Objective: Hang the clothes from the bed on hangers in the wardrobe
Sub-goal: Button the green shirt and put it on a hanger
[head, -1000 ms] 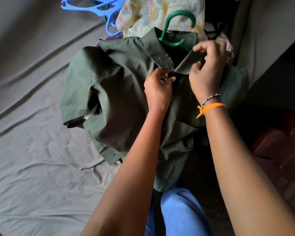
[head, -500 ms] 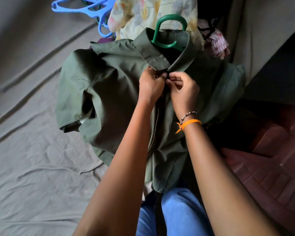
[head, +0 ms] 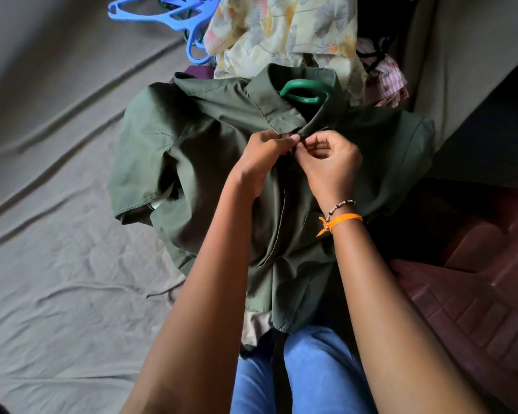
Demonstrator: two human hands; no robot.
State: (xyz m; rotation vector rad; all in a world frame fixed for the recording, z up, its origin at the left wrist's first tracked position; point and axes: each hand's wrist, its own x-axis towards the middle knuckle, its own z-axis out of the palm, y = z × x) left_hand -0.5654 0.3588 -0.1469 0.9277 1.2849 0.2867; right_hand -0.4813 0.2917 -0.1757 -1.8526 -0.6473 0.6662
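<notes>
While spread on the grey bed sheet (head: 57, 294) at the bed's edge, green shirt (head: 207, 162) lies front up, collar toward the far side, hem hanging over the edge onto blue jeans (head: 305, 372). Threaded inside the collar, green hanger (head: 304, 91), hook poking out of the neck opening. Pinched at the placket just below the collar by both hands: left hand (head: 260, 158) with thumb and fingertips curled on the left front edge, right hand (head: 332, 162) with fingers curled tight on the right front edge, fingertips of the two meeting at the top button spot. Button itself too small to make out. On the right wrist, beaded bracelet (head: 340, 206) and orange band (head: 341, 220). Beyond the collar, touching it, pale floral garment (head: 281, 34) in a heap; beside that on the right, pink striped cloth (head: 386, 79); peeking from under the shirt's left shoulder, a purple scrap (head: 198, 71). Farther up the sheet, blue hangers (head: 168, 13) bunched together, hooks near the floral piece. To the right below the bed, dark reddish tiled floor (head: 473, 309).
</notes>
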